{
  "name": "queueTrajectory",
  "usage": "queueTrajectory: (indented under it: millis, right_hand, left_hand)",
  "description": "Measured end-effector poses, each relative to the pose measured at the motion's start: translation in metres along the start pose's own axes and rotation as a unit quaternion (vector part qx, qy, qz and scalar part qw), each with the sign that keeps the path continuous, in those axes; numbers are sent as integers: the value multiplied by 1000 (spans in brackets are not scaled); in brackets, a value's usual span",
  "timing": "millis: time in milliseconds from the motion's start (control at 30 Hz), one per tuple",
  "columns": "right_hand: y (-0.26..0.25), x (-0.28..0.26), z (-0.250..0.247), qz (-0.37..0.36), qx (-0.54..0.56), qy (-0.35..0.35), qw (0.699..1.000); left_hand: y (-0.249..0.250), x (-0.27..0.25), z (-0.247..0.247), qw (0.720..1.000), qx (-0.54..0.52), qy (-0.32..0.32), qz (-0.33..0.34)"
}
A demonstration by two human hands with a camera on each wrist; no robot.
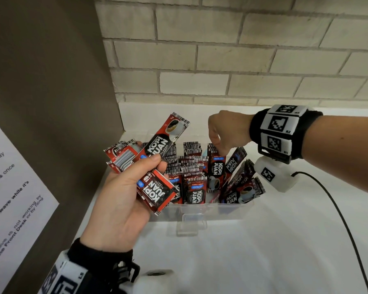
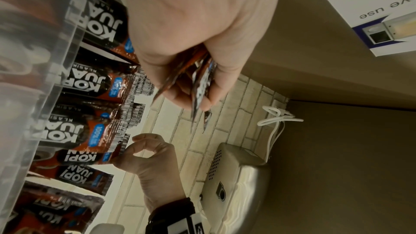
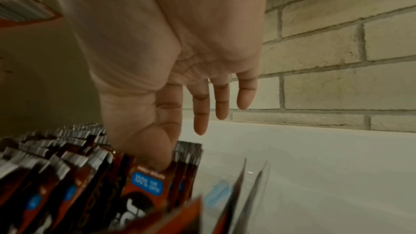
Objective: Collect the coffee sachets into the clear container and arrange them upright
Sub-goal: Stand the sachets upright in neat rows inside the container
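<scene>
Red-and-black coffee sachets [image 1: 194,177] stand packed in the clear container [image 1: 200,211]; right hand [image 1: 225,130] pinches one sachet's top [image 3: 146,181], long axis vertical, directly below the grip; left hand [image 1: 119,198] clutches a spare fan [image 1: 155,166] alongside.

Both forearms are bare, and each wrist wears a black fabric band. The right band [image 1: 285,132] carries white square tiles printed with black coded markers, lettered R1 and R2, and below it hangs a white rounded camera housing [image 1: 274,175] with its own marker and a thin black cable [image 1: 336,209] leading off it. The left band [image 1: 98,266] has the same white marker tiles, one lettered L5, black straps with a buckle, and a white housing [image 1: 155,281] with a dark round lens on top.
</scene>
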State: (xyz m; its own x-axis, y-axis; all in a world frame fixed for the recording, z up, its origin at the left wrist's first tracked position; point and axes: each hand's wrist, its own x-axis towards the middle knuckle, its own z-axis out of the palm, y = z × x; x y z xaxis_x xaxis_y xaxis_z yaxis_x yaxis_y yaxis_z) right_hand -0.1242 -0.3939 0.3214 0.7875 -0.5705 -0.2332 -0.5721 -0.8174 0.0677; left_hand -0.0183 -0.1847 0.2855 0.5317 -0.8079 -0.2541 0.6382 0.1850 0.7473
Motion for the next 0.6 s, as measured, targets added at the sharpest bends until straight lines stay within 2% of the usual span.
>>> queueTrajectory:
  millis: [267, 467, 600]
  right_hand:
    - [-5, 4, 0, 49, -82, -62, 993]
    - [0, 4, -7, 89, -44, -86, 991]
    - [4, -21, -27, 96, 17, -50, 994]
  left_hand:
    - [0, 0, 0, 1000, -2, 2, 0]
    - [-1, 0, -2, 1000, -2, 6, 0]
    - [-3, 1, -1, 1000, -4, 4, 0]
